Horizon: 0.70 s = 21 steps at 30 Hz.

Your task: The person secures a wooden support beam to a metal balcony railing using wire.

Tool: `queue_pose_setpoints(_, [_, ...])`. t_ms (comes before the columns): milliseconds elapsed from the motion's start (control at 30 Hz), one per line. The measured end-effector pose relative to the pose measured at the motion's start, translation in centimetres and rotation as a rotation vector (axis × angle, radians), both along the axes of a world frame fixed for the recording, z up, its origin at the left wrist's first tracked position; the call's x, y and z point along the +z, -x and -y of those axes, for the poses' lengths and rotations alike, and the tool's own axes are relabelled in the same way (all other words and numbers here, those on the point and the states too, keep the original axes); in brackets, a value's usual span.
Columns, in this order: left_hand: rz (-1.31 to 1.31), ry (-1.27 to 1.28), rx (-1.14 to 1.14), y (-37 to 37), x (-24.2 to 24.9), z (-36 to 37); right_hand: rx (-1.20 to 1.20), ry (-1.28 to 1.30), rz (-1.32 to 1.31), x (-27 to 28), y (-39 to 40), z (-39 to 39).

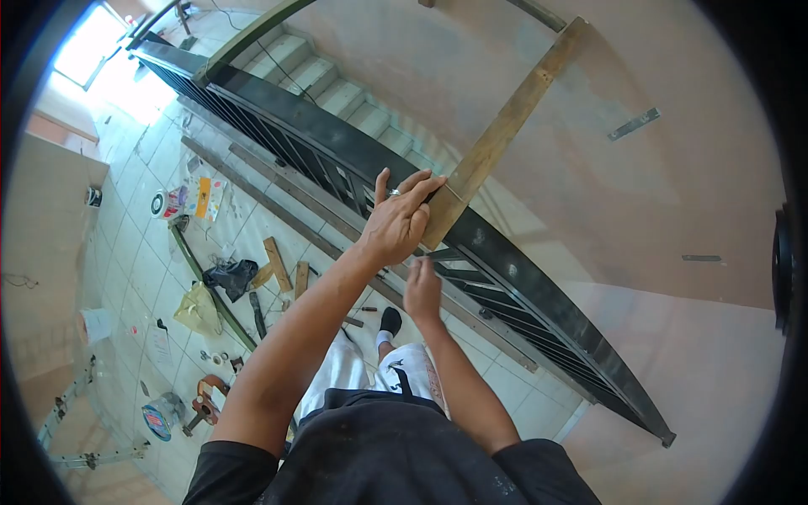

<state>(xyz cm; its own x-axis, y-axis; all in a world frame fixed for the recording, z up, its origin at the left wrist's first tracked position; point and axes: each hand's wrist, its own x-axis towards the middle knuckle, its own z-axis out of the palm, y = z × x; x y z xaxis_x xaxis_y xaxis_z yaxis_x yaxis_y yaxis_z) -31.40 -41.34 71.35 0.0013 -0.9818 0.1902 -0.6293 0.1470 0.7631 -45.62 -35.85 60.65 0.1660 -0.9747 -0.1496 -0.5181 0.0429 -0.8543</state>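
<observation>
A wooden plank [505, 126] slants from the wall down across the curved dark metal railing [337, 135]. My left hand [400, 220], with a ring on one finger, lies at the railing and the plank's lower end, its fingers stretched and apart. A thin mark or stick shows on the plank by its fingertips, too small to identify. Just below the plank's end is my right hand [422, 290], its fingers curled closed; what they hold, if anything, is hidden.
White stairs [337, 93] rise behind the railing. Long bars [261, 199] run along its near side. On the tiled floor at left are a black bag [230, 278], a yellowish bag [199, 308], wood pieces [276, 264], a bucket [167, 203] and a ladder [63, 402].
</observation>
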Motion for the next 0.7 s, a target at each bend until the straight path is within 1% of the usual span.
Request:
queue_pose_setpoints(33, [0.002,0.028,-0.009,0.0,0.0,0.1,0.001,-0.001,-0.008,1.9,1.1,0.3])
queue_pose_setpoints(100, [-0.008,0.028,-0.004,0.2,-0.4,0.0,0.159,-0.053,-0.278,6.1,3.6,1.3])
queue_pose_setpoints(133, [-0.003,0.04,0.0,0.1,-0.5,0.1,0.155,-0.045,-0.286,7.6,4.4,2.1])
queue_pose_setpoints(200, [0.0,0.037,-0.006,0.2,-0.5,0.2,0.37,-0.056,-0.377,10.5,5.5,3.7])
queue_pose_setpoints(233, [0.012,0.023,-0.003,0.1,-0.6,0.2,0.372,-0.042,-0.388,12.3,5.4,4.4])
queue_pose_setpoints(300, [0.014,0.04,-0.01,0.1,-0.5,0.3,0.602,0.054,-0.736,16.3,4.9,5.8])
queue_pose_setpoints(333, [0.026,0.037,-0.008,0.1,-0.6,0.3,0.681,0.145,-0.852,18.3,4.7,6.9])
queue_pose_setpoints(400, [0.02,0.034,-0.001,0.4,-0.7,0.1,0.867,0.321,-0.945,21.0,3.8,8.7])
queue_pose_setpoints(433, [0.009,0.046,0.01,0.5,-0.7,0.0,0.963,0.387,-0.999,21.8,3.2,9.5])
queue_pose_setpoints(467, [0.001,0.063,0.025,0.4,-0.7,0.1,0.969,0.395,-1.013,22.1,2.3,10.7])
queue_pose_setpoints(533, [-0.012,0.056,0.027,0.6,-0.7,0.0,1.158,0.475,-1.09,22.6,0.5,12.7])
queue_pose_setpoints(567, [-0.007,0.044,0.023,0.6,-0.8,0.2,1.17,0.488,-1.104,23.4,-0.5,13.4])
queue_pose_setpoints(633, [-0.012,0.061,0.052,1.2,-1.2,0.2,1.387,0.412,-1.281,24.6,-2.0,14.2])
queue_pose_setpoints(700, [-0.001,0.058,0.058,1.1,-1.1,0.3,1.463,0.391,-1.314,24.1,-3.4,15.6])
